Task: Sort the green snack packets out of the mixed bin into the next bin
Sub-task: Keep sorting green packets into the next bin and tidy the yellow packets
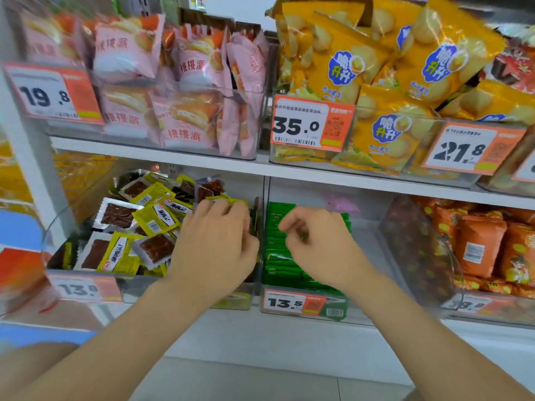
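Green flat snack packets (278,256) lie stacked in tidy rows in the next bin (365,250), a clear tub whose price tag (286,302) reads "13.5". It touches the mixed bin (144,287) of yellow-green and silver-edged brown packets (115,215), tagged a blurred "13.8". The left hand (214,247) reaches into the mixed bin, its fingers (220,209) curled on a yellow-green packet (227,200). The right hand (318,244) hovers over the green stack with its fingers (289,224) curled together; whether they pinch anything cannot be told.
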Motion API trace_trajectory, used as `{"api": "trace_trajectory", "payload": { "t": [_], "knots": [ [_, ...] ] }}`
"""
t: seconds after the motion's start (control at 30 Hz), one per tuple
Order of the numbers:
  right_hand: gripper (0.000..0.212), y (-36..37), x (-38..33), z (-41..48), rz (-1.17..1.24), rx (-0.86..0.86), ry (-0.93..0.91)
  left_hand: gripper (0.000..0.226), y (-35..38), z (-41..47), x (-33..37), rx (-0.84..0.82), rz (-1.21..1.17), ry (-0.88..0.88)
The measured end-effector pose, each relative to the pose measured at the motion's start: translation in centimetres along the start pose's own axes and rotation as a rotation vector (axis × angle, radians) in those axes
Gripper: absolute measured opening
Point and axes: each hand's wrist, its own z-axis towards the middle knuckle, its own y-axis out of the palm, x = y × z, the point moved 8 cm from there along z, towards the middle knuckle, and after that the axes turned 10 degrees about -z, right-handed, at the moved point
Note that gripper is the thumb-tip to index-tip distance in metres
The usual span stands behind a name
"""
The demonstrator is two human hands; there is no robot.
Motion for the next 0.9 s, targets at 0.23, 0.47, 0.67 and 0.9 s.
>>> {"api": "trace_trajectory", "payload": {
  "t": [0.23,0.47,0.67,0.9],
  "knots": [
    [0.03,4.8,-10.3,1.5,-0.485,-0.044,-0.194,0.047,-3.1,-3.7,-11.2,-0.162,0.252,-0.457],
    [0.039,10.9,-10.3,5.6,-0.743,-0.243,0.047,0.066,-1.7,-3.8,-13.6,-0.347,0.097,-0.565],
    [0.03,8.8,-10.2,7.0,-0.47,-0.146,0.084,0.067,-0.3,-2.1,-12.6,-0.357,0.142,-0.375],
    [0.04,7.8,-8.9,6.6,0.33,0.118,0.13,0.057,-1.2,0.6,-11.5,-0.215,-0.256,-0.101]
  ]
}}
